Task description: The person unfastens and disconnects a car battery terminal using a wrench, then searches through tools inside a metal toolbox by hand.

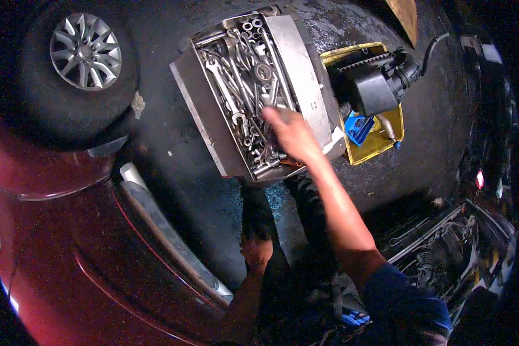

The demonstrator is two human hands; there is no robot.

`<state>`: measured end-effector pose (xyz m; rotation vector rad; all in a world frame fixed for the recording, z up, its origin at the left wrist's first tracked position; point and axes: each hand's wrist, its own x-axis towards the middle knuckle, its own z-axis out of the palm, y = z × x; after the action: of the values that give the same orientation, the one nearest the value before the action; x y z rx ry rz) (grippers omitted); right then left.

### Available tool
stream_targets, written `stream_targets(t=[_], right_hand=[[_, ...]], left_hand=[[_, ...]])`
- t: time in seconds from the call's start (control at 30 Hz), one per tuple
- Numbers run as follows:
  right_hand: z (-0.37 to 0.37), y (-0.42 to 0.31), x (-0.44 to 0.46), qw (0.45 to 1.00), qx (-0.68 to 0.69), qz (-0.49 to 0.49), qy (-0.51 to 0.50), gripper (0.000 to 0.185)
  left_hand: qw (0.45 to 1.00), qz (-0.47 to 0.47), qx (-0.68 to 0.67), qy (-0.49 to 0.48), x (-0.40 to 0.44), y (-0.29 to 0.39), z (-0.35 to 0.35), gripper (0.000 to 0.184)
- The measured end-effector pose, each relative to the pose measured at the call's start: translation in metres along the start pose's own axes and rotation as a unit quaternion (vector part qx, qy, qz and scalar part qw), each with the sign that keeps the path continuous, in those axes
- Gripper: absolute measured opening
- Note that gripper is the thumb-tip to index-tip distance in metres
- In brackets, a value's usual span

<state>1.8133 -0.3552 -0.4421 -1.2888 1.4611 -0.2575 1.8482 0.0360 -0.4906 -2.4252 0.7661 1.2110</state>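
My right hand (294, 135) reaches down into an open metal toolbox (299, 63) and touches or hovers just over the tools at its right side. Its thumb shows, but the other fingers are hidden beneath the hand, so any grip is unclear. Inside lie combination wrenches (224, 86), a round-headed tool (262, 72), and sockets (251, 26) at the far end. An orange-red item (292, 163) is partly visible under my wrist. My left hand (256, 251) is low in shadow, by my dark-clothed leg; its fingers are too dark to make out.
A dark red car (46, 242) with a silver side step (173, 228) stands at left, its wheel (86, 52) beyond. Right of the toolbox, a yellow crate (375, 153) holds a black plastic housing (372, 89) and a blue package (358, 128). An engine bay (438, 248) is at lower right.
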Motion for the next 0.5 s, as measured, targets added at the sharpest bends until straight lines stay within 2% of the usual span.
stream_targets(t=[0.07,0.13,0.2,0.27,0.3,0.33,0.43,0.47,0.5], right_hand=[[0.04,0.004,0.026,0.998,-0.048,-0.023,0.016,0.081],[0.069,-0.01,0.05,0.999,-0.029,-0.023,0.002,0.08],[0.092,-0.015,0.079,0.997,0.032,-0.064,0.023,0.065],[0.119,-0.008,0.106,0.973,0.025,-0.187,0.131,0.047],[0.123,-0.006,0.117,0.979,0.008,-0.168,0.119,0.04],[0.134,-0.005,0.126,0.967,0.014,-0.184,0.175,0.036],[0.143,-0.011,0.137,0.945,-0.025,-0.197,0.258,0.033],[0.145,-0.014,0.136,0.959,-0.055,-0.157,0.23,0.024],[0.143,-0.014,0.136,0.957,-0.071,-0.172,0.221,0.025]], left_hand=[[1.0,0.01,0.005,0.005,-0.001,0.001,0.0,0.063],[0.999,0.043,0.005,0.031,0.0,-0.005,0.01,0.062],[0.997,0.06,0.01,0.045,0.004,-0.012,0.021,0.06],[0.999,0.023,0.021,0.032,0.007,-0.017,0.033,0.061],[0.999,0.018,0.032,0.027,0.007,-0.019,0.037,0.061],[0.999,0.012,0.042,0.021,0.006,-0.02,0.037,0.061],[0.997,0.023,0.068,0.003,-0.002,-0.015,0.032,0.062],[0.998,0.016,0.064,-0.007,0.0,-0.016,0.035,0.063],[0.998,0.009,0.059,-0.016,0.002,-0.017,0.037,0.063]])
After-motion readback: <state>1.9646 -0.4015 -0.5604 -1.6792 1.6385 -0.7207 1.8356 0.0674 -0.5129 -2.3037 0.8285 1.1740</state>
